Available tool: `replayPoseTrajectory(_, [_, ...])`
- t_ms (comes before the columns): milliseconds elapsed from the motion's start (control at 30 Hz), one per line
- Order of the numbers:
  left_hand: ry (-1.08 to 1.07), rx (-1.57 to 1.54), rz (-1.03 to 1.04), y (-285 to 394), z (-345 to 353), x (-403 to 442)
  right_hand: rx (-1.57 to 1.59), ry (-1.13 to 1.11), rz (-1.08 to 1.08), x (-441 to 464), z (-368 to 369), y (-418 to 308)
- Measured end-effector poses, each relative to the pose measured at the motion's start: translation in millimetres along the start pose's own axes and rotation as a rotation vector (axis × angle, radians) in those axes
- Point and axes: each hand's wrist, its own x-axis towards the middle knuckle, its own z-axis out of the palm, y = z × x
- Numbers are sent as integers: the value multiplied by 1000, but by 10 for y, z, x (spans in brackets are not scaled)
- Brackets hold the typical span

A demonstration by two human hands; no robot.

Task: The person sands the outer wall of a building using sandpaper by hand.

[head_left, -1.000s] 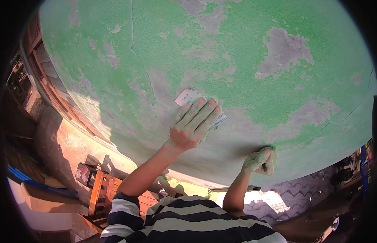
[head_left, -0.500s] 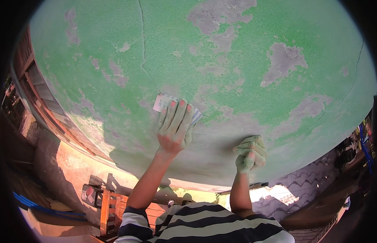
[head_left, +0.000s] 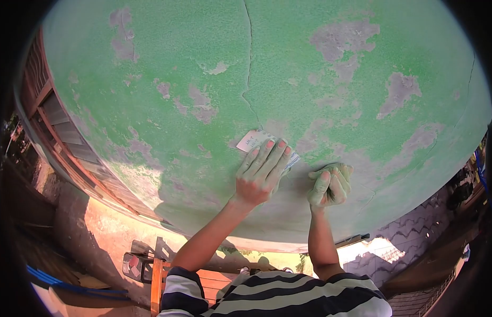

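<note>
My left hand (head_left: 259, 174) lies with its fingers stretched over a piece of sandpaper (head_left: 248, 140), pressing it flat against the wall (head_left: 203, 174). Printed lettering shows on the paper's pale backing, past both sides of the fingers. To the right, my right hand (head_left: 330, 185) is curled closed close to the wall, thumb against the fingers; whether anything is inside it is hidden. Pale dust coats both hands. The wall's green paint is worn, with grey bare patches (head_left: 346, 42) and a long crack (head_left: 249, 53) running down toward the sandpaper.
Below me stands an orange-brown wooden bench (head_left: 211, 282). A dark object with a reddish top (head_left: 135, 264) is on the ground to its left. Wooden framing with slats (head_left: 61, 127) borders the wall on the left. Patterned paving (head_left: 415, 224) lies at lower right.
The view has swung left, so the wall's marks sit farther right. Against the wall, my left hand and the sandpaper have slid slightly left. My right hand has turned and come nearer my left.
</note>
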Motion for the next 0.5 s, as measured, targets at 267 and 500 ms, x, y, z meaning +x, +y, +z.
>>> replayPoseTrajectory(267, [394,45,-234,-882,-518,906,-6,27,-56,-74,125,-16])
replayPoseTrajectory(500, [193,9,-252,-221,27,-256,-50,-24,-102,-88,88,-2])
